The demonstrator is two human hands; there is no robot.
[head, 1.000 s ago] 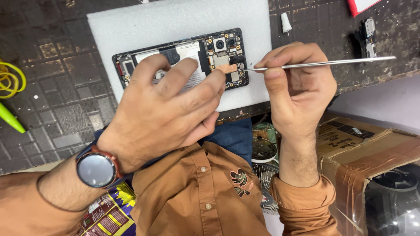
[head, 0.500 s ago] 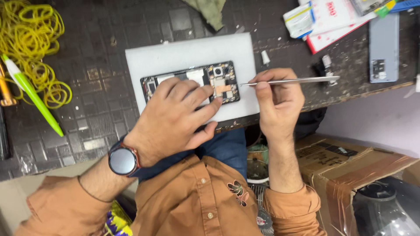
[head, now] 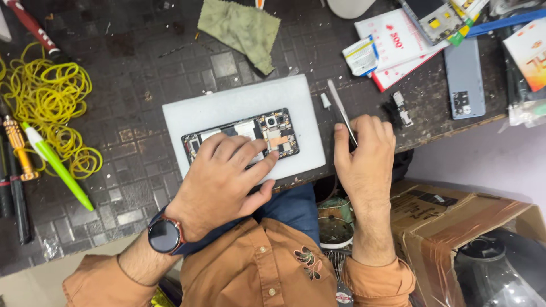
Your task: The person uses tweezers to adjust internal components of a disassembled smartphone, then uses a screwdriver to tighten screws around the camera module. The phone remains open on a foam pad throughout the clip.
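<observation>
The left hand [head: 227, 176] lies flat, fingers spread, pinning the opened phone [head: 242, 139] on the white pad [head: 239, 102] on the counter [head: 142, 74]. The right hand [head: 364, 156] is pinched around metal tweezers [head: 341, 111] just beside the pad. Judging by this, board work is underway; the tips must come back over the board. Yellow rubber bands [head: 54, 96], a green pen [head: 57, 165] and a grey back cover [head: 465, 79] lie well apart, blocking nothing.

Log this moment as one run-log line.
left hand: pressing opened phone on white pad | right hand: holding tweezers, off the pad | nearby: green cloth, yellow rubber bands
</observation>
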